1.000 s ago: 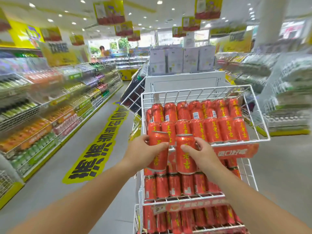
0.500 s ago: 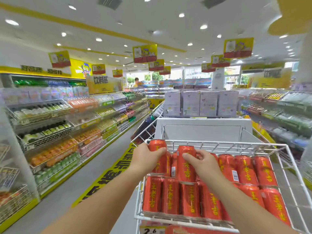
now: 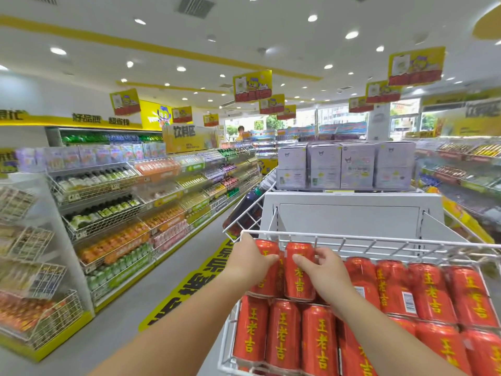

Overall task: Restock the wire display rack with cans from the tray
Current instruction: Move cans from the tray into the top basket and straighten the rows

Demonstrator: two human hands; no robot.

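The white wire display rack (image 3: 379, 244) fills the lower right, its top basket packed with red cans bearing yellow characters (image 3: 431, 291). My left hand (image 3: 250, 260) grips one red can (image 3: 268, 278) at the basket's back left corner. My right hand (image 3: 325, 275) grips a second red can (image 3: 298, 272) just beside it. Both cans stand upright in the back row, behind a front row of cans (image 3: 282, 335). No tray is in view.
Long shelves of bottled and canned drinks (image 3: 122, 213) line the aisle on the left. Grey floor with a yellow floor sticker (image 3: 195, 289) runs between. Pale boxes (image 3: 347, 165) sit on a white unit behind the rack. A person (image 3: 240, 132) stands far down the aisle.
Both hands carried their cans from the basket's front edge up and back to its rear left corner. The view tilted upward, so the rack's lower tiers dropped out of sight.
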